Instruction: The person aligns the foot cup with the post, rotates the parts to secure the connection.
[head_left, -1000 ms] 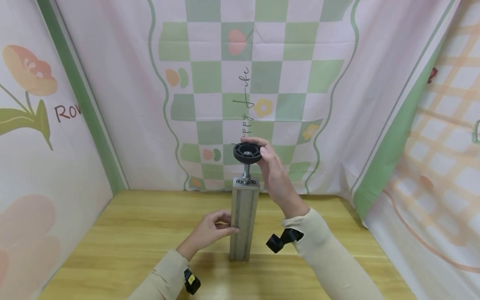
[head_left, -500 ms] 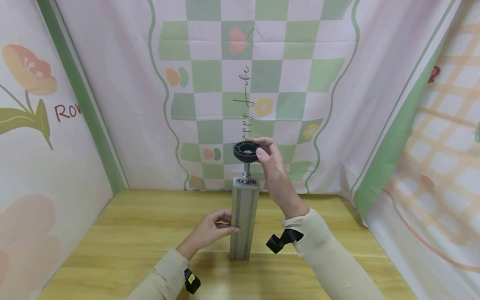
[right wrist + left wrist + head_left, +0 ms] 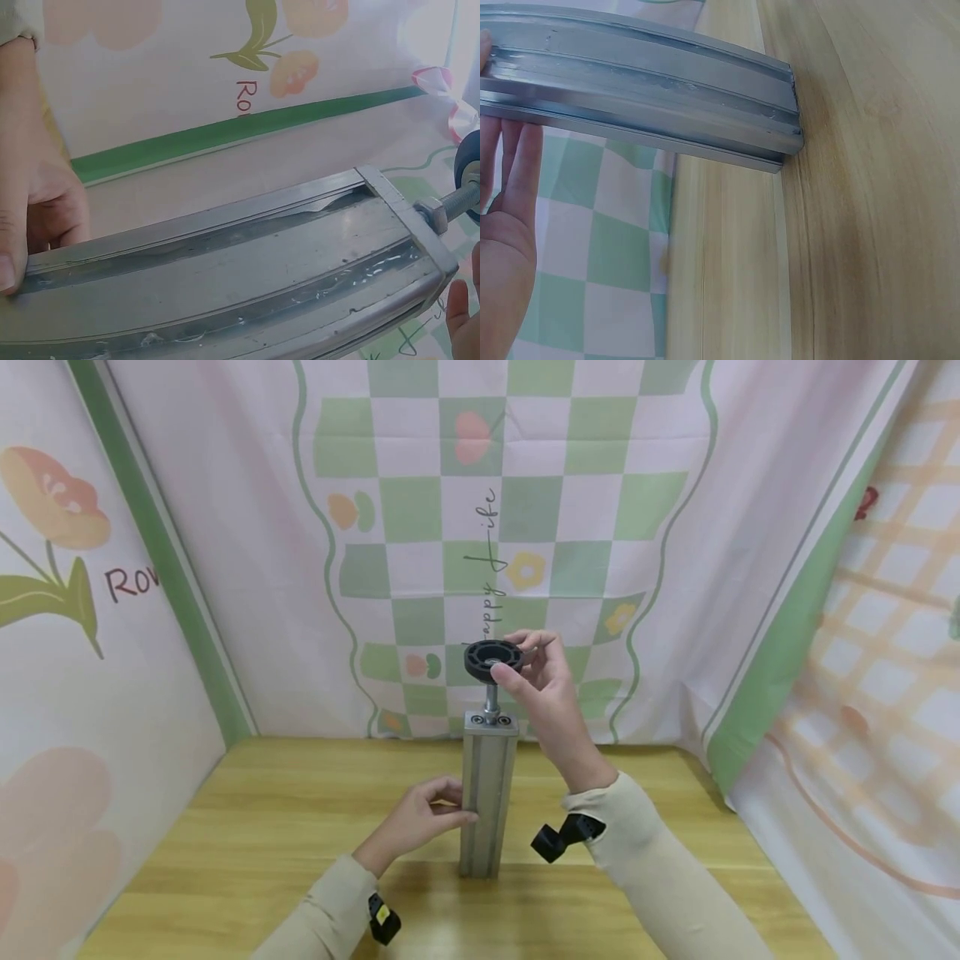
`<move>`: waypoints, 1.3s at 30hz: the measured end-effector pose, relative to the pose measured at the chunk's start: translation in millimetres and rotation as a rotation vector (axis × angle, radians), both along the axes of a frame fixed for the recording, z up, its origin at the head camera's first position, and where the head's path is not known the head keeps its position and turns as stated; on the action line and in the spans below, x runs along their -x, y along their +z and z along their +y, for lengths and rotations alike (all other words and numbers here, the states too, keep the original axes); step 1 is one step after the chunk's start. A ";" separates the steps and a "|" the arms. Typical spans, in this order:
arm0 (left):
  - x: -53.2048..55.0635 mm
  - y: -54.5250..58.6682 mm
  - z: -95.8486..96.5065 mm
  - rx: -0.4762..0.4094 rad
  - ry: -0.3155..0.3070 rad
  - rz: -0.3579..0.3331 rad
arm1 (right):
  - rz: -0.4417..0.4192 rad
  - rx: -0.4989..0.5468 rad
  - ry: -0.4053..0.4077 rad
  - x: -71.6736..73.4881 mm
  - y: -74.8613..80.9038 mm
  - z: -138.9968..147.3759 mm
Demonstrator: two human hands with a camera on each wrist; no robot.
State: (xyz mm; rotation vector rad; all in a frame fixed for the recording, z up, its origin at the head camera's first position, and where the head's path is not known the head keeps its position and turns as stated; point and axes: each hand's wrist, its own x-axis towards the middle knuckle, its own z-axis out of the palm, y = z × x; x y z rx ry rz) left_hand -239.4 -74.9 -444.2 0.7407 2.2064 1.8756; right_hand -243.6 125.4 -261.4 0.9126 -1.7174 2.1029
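Observation:
A silver aluminium profile (image 3: 487, 802) stands upright on the wooden table. From its top end plate rises a threaded bolt (image 3: 492, 697) carrying a black round levelling foot (image 3: 476, 670). My left hand (image 3: 418, 820) grips the profile around mid-height from the left, thumb on the near face. My right hand (image 3: 551, 702) pinches the foot's right side, thumb at its near rim and fingers behind. The left wrist view has the profile's lower end (image 3: 667, 90) on the table. In the right wrist view, a nut (image 3: 432, 214) sits at the bolt's base; only some right fingertips (image 3: 459, 319) show.
The wooden table (image 3: 300, 827) spreads around the profile. Behind it hangs a green-and-white checked cloth (image 3: 408, 518), with printed cloths at the left (image 3: 67, 693) and right (image 3: 885, 710). Black wrist cameras (image 3: 551, 843) sit on both sleeves.
My right thumb has slid leftwards along the near rim of the levelling foot, and the fingers behind have drawn right. The left hand and the profile hold still.

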 end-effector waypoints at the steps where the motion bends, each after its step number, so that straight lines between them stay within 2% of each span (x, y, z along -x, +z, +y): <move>1: 0.0 -0.1 -0.3 0.000 -0.002 0.001 | 0.004 -0.003 -0.004 -0.1 0.1 -0.5; 10: 0.3 -0.4 -1.1 0.000 -0.014 0.028 | 0.062 -0.096 -0.095 -2.4 0.4 -2.4; 13: 0.4 0.0 -0.9 -0.003 -0.017 0.031 | 0.089 -0.109 -0.053 -0.4 1.4 -1.0; 18: -0.1 0.3 -1.3 -0.002 -0.020 0.026 | 0.110 -0.111 0.066 3.8 2.1 0.9; 22: -0.6 0.5 -1.5 -0.001 -0.016 0.020 | 0.124 -0.123 0.113 5.5 0.5 2.4; 30: -0.8 0.6 -1.0 0.006 -0.012 0.028 | 0.105 -0.100 0.138 4.3 0.1 5.0; 39: -2.1 2.0 -0.9 0.006 -0.006 -0.002 | 0.099 -0.094 0.137 2.7 1.6 5.2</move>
